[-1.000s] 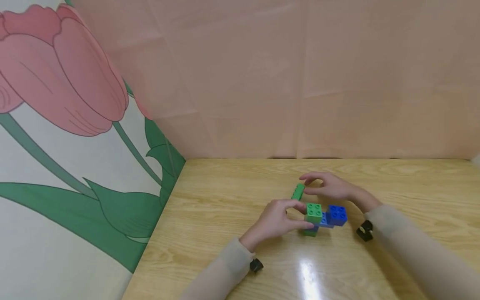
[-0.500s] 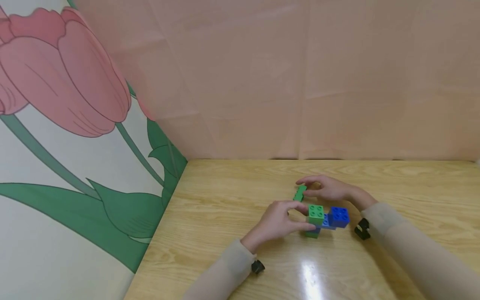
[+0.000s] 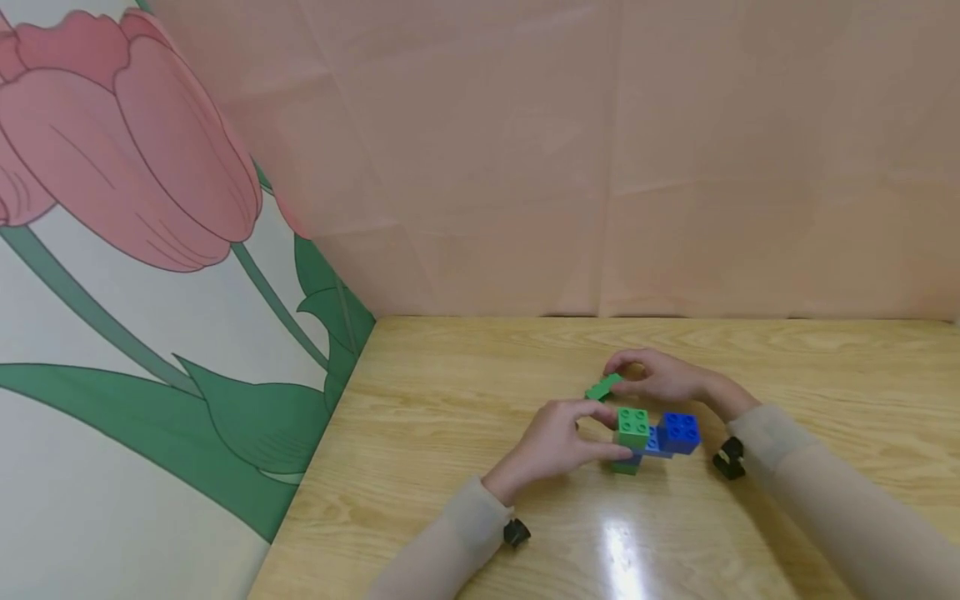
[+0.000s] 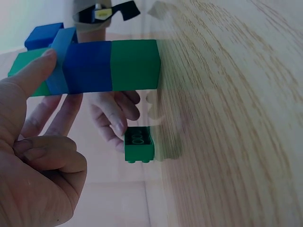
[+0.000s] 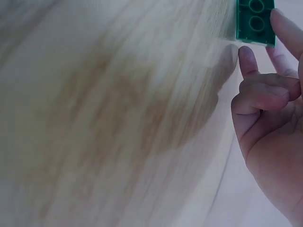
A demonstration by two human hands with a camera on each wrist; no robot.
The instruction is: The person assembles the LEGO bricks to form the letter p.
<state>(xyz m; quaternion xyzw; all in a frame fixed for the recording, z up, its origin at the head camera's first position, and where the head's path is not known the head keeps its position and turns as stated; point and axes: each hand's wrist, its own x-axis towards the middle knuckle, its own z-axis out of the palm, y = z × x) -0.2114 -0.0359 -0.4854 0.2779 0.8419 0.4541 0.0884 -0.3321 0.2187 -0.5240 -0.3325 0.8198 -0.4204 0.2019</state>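
My left hand (image 3: 551, 437) holds a stack of toy building blocks between thumb and fingers. Its green top block (image 3: 633, 425) sits over a light blue plate (image 4: 59, 61), with a dark blue block (image 4: 88, 67) and a green bottom block (image 4: 136, 65) below, the stack standing upright at the table surface. A second dark blue block (image 3: 680, 432) rises from the plate's far right end. Behind the stack, my right hand (image 3: 660, 379) pinches a loose green block (image 3: 602, 387) by its end. That block lies on its side, and its hollow underside (image 5: 255, 21) faces the right wrist camera.
The wooden table (image 3: 450, 375) spreads out around both hands. A pinkish cloth (image 3: 487, 167) covers the wall at the back edge, and a wall with a painted tulip (image 3: 165, 150) borders the left. Black wrist devices (image 3: 516, 533) hang at both cuffs.
The loose green block has swung round in my right fingers, from pointing away to slanting more sideways. The left hand and its stack have stayed nearly still.
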